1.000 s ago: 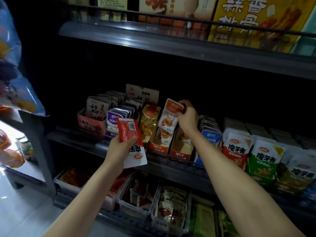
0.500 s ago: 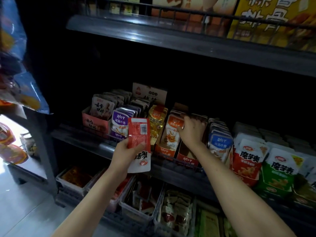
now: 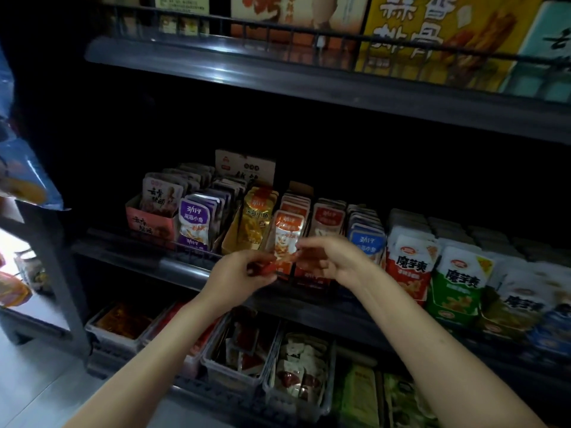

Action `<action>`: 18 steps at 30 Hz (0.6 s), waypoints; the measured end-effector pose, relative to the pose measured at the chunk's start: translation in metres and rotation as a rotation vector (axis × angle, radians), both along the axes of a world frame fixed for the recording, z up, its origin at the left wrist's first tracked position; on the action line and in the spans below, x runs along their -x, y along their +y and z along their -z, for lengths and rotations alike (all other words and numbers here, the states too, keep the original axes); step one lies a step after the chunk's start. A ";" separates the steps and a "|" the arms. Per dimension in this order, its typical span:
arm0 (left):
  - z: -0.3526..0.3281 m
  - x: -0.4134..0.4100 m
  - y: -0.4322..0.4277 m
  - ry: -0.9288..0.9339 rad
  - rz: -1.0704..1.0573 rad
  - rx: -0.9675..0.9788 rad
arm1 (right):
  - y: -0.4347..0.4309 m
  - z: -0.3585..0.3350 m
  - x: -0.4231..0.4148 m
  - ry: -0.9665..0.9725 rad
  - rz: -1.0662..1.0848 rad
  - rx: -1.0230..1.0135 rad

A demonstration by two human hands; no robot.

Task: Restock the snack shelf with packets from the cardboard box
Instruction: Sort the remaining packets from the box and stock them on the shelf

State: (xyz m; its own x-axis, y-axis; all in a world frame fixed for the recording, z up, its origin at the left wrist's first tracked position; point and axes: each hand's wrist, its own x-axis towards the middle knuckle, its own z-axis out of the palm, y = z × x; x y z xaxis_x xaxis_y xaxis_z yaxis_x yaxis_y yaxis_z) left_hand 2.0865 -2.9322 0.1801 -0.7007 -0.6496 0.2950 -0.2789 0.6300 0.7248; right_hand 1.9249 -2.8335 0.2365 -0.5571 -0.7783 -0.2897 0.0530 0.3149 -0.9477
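Both hands meet in front of the middle snack shelf [image 3: 179, 267]. My left hand [image 3: 238, 274] grips a small red packet [image 3: 278, 263], now lying edge-on and blurred. My right hand [image 3: 329, 259] reaches in from the right and pinches the same packet's other end. Just behind them stands a row of orange-and-white packets [image 3: 289, 225] in its display tray, with a red-topped row [image 3: 327, 217] beside it. The cardboard box is out of view.
Purple [image 3: 194, 220], gold [image 3: 256, 220] and blue [image 3: 366, 239] packet rows fill the shelf, with red [image 3: 408, 267] and green [image 3: 460, 282] bags to the right. Clear bins [image 3: 234, 350] of snacks sit on the lower shelf. Large boxes [image 3: 432, 35] stand on the top shelf.
My right hand left the orange packet row and came down to the red packet. My left hand turned that packet from upright to edge-on and moved it right.
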 end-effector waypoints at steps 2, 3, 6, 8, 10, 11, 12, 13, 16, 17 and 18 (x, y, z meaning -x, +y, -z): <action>-0.002 -0.004 0.003 0.007 -0.023 0.061 | 0.021 0.004 0.006 0.014 0.063 0.017; -0.002 -0.006 0.006 0.053 -0.070 0.034 | 0.032 0.007 0.008 0.016 0.098 0.023; -0.005 -0.010 0.029 0.271 -0.222 -0.349 | 0.064 0.015 0.012 -0.062 0.189 0.080; -0.005 -0.001 0.049 0.373 -0.221 -0.689 | 0.081 0.021 0.011 -0.113 0.225 0.139; -0.007 0.012 0.067 0.438 -0.166 -0.940 | 0.097 0.028 0.007 -0.134 0.240 0.187; -0.008 0.019 0.076 0.473 -0.119 -1.019 | 0.104 0.032 0.005 -0.127 0.239 0.202; -0.010 0.025 0.084 0.505 -0.082 -1.057 | 0.112 0.034 0.003 -0.114 0.231 0.207; -0.012 0.031 0.093 0.535 -0.059 -1.063 | 0.120 0.036 0.001 -0.095 0.219 0.201; -0.017 0.041 0.115 0.562 -0.034 -0.951 | 0.146 0.032 -0.001 0.037 0.164 0.156; -0.017 0.044 0.121 0.544 -0.003 -0.902 | 0.155 0.029 0.001 0.107 0.149 0.146; -0.019 0.046 0.127 0.519 0.038 -0.851 | 0.162 0.026 0.003 0.174 0.140 0.148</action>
